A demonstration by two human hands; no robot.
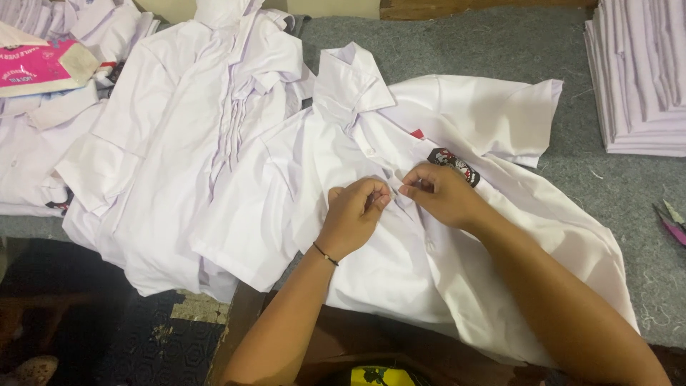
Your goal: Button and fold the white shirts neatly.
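Currently, white shirt [400, 236] placket at frame ctr is pinched shut by left hand [355, 214] & right hand [441, 194]; buttoning step judged underway, next button needs aligning.

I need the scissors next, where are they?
In the head view, the scissors lie at the far right edge on the grey table, below the stack of folded shirts.

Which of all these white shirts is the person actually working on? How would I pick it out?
Start at the grey felt table. The shirt lies in the middle, collar pointing away, its lower part hanging over the near edge. Both hands, left hand and right hand, pinch its front button strip, and unlike the other shirt to its left, it shows a dark badge on the chest.
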